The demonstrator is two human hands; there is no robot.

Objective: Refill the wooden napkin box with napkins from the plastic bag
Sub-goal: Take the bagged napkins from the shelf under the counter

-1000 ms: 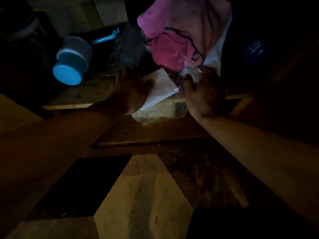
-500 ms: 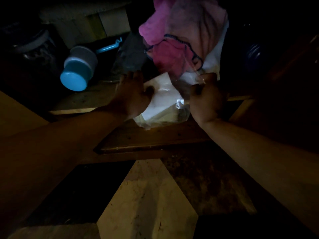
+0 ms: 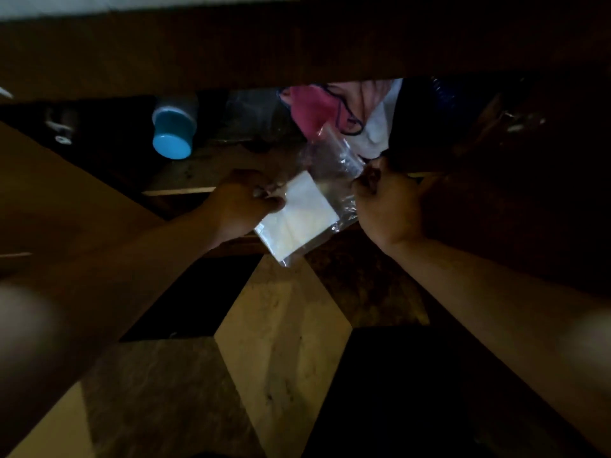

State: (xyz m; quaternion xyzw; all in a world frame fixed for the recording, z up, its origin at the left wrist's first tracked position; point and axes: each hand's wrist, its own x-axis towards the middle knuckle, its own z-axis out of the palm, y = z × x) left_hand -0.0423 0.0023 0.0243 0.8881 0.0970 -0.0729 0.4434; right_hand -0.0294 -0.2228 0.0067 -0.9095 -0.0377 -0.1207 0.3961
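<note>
A clear plastic bag (image 3: 334,160) holds a stack of white napkins (image 3: 297,219). I hold it in the air between both hands, in front of a low dark shelf. My left hand (image 3: 241,203) pinches the bag's left edge beside the napkins. My right hand (image 3: 386,203) grips the bag's crumpled open end on the right. The scene is very dim. No wooden napkin box is visible.
A pink and white cloth bundle (image 3: 334,107) sits on the shelf behind the bag. A blue-bottomed container (image 3: 173,133) lies on its side to the left. A dark wooden edge (image 3: 297,44) spans the top. Patterned light and dark floor tiles (image 3: 284,342) lie below.
Both hands have drawn the bag of napkins out from the shelf and toward me. The camera has pulled back, and a wooden edge now covers the top of the view.
</note>
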